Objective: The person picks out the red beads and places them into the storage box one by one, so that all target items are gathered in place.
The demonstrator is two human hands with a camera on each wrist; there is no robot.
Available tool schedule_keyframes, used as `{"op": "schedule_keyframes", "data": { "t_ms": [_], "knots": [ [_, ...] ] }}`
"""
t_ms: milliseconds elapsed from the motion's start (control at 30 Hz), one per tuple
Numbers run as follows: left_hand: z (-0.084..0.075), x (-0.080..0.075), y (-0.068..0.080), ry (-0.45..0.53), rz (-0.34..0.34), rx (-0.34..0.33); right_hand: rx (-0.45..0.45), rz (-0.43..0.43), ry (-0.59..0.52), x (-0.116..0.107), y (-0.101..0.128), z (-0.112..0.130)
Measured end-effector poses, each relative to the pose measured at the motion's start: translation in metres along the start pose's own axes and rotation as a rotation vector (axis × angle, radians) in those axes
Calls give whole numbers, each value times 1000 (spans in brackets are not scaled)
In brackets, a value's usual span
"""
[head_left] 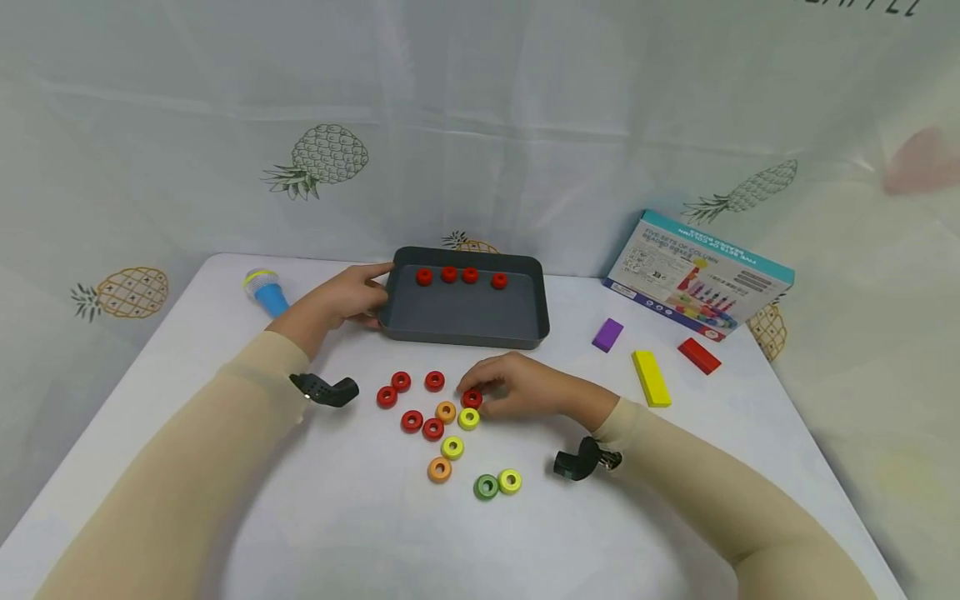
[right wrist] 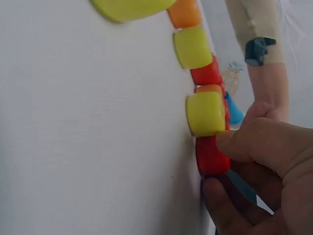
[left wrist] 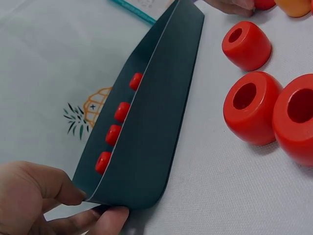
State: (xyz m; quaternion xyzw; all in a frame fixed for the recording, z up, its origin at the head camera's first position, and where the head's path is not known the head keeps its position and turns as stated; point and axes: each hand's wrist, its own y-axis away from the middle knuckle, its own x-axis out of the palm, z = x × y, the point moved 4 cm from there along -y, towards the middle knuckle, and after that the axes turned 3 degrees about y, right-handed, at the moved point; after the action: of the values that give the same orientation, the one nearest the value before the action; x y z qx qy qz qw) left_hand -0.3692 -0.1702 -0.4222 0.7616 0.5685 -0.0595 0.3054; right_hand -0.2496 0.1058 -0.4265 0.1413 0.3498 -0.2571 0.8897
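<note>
My right hand [head_left: 517, 387] pinches a red ring [head_left: 472, 397] with thumb and fingertips, on the white table [head_left: 337, 517] at the right edge of the loose rings, near me and just in front of the gray tray [head_left: 465, 321]. I think the ring is small, hard, smooth and light, so a soft pinch on its round sides should hold it. My left hand [head_left: 348, 296] grips the tray's far left corner, which feels thin and stiff.

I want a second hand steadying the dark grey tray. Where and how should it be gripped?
Pinch the dark grey rectangular tray at its free right rim, coming from the right side: the thin raised wall suits thumb-and-finger pinching, and the left hand already holds the left corner.
</note>
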Motion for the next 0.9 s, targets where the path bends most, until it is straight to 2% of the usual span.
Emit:
{"op": "schedule_keyframes", "data": {
  "t_ms": [300, 633, 800, 900],
  "knots": [
    [-3, 6, -4, 9, 8, 5, -38, -27, 119, 1, 5, -4],
    [-10, 12, -6, 23, 46, 29, -83, -74, 112, -16, 12, 4],
    [-4, 6, -2, -3, 31, 32, -74, -99, 124, -30, 2, 11],
    [1, 1, 1, -14, 21, 20, -57, -127, 172, -41, -7, 12]
  ]
}}
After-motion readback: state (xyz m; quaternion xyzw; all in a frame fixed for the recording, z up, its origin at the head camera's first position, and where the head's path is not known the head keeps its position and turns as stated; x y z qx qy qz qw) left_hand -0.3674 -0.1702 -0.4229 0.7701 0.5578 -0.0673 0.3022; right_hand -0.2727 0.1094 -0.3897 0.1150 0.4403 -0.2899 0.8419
